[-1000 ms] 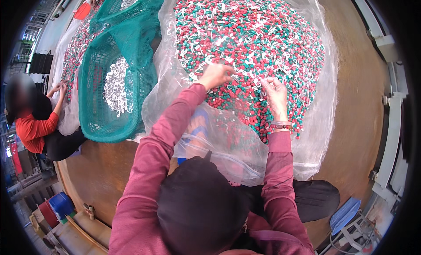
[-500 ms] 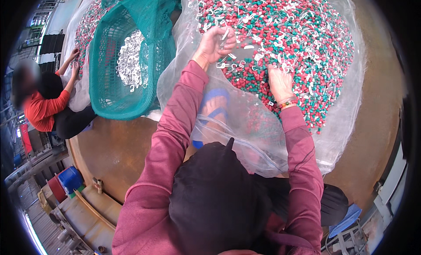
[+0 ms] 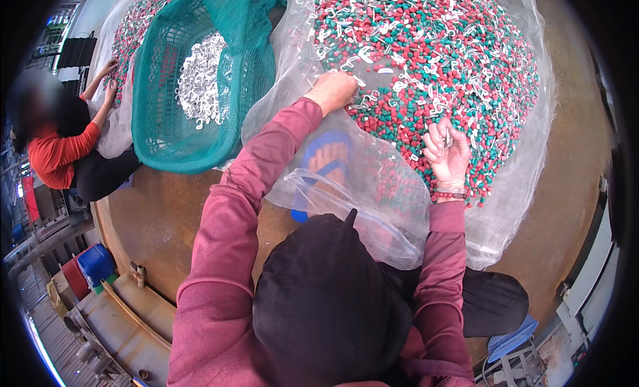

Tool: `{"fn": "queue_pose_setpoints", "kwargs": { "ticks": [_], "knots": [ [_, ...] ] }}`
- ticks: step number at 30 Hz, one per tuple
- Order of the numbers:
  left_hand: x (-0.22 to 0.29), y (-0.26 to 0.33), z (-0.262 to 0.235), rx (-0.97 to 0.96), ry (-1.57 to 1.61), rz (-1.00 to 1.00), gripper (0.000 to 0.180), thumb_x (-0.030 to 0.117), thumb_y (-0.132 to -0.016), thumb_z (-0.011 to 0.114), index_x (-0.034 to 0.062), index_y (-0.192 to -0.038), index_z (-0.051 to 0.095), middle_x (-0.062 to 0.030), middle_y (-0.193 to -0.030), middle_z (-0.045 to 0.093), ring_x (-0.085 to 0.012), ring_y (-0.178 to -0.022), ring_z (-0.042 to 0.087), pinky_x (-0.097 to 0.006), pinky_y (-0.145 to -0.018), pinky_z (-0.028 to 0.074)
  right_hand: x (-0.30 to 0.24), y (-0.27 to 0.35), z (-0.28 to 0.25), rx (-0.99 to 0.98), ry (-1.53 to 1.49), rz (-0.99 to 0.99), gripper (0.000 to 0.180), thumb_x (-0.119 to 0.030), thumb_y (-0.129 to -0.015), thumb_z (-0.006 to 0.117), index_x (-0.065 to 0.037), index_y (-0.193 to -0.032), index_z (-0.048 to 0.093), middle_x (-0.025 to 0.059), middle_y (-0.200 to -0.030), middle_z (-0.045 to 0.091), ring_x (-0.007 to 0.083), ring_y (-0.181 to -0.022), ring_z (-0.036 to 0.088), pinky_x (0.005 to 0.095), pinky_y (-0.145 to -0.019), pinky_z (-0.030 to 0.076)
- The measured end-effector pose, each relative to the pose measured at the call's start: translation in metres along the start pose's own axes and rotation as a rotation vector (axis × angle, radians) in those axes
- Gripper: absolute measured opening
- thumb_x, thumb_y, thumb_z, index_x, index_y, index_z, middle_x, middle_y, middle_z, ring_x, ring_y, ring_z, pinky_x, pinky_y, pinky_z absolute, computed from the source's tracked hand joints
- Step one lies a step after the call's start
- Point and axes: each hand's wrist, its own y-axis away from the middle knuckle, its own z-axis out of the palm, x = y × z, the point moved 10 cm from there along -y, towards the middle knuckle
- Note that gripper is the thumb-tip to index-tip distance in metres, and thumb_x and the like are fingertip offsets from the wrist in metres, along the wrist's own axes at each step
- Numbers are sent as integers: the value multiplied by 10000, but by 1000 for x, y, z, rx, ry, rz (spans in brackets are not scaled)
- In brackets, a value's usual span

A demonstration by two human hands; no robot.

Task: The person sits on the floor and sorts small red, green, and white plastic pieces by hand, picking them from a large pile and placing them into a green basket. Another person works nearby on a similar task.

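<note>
- Left hand (image 3: 335, 92): back upward, fingers at the pile's near-left edge; cannot tell whether they grip anything.
- Right hand (image 3: 447, 152): palm up, fingers curled above the pile; contents unclear.
- Red-and-green pile (image 3: 426, 74), mixed with white hooks (image 3: 365, 54), on white mesh (image 3: 496, 220).
- Left: green basket (image 3: 154, 137) holding white hooks.

- Left forearm (image 3: 266, 164) reaches forward and to the right, elbow bent.
- Left hand (image 3: 334, 92) lies back upward, fingers pointing right, their tips mostly hidden.
- Right forearm (image 3: 444, 244) extends almost straight ahead.
- Right wrist (image 3: 450, 182) is rolled palm-up.
- Right hand (image 3: 448, 150), nearer the body than the left, curls its fingers inward.
</note>
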Motion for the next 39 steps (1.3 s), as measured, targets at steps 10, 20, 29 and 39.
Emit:
{"fn": "queue_pose_setpoints", "kwargs": {
  "ticks": [10,20,29,39],
  "knots": [
    [-13,-10,-39,106,680,-53,234,275,-748,721,86,-880,681,-22,-693,627,-78,-647,550,-261,-572,440,34,-63,0,160,1123,30,207,-243,-884,576,-41,-907,613,-9,-647,541,83,-513,467,226,-429,345],
    [-24,15,-39,-60,2049,-93,152,191,-850,492,40,-847,512,-24,-754,506,-66,-636,489,-168,-375,343,96,-93,1,74,2413,-41,146,-132,-772,581,-10,-850,603,190,-704,629,346,-713,640,462,-608,503],
    [-46,-2,-11,193,485,-217,240,256,-733,701,35,-822,670,-125,-741,652,-243,-641,632,-341,-582,516,50,-66,-10,429,1961,-136,274,-187,-807,617,-35,-1014,524,163,-709,629,376,-725,621,466,-622,483],
    [-42,-3,7,-8,1546,-319,187,193,-786,571,30,-867,611,-24,-669,562,-117,-502,493,-218,-418,385,52,-58,-27,354,2140,-10,164,-124,-775,556,-16,-884,612,224,-789,630,382,-762,623,477,-672,490]
  ]
}}
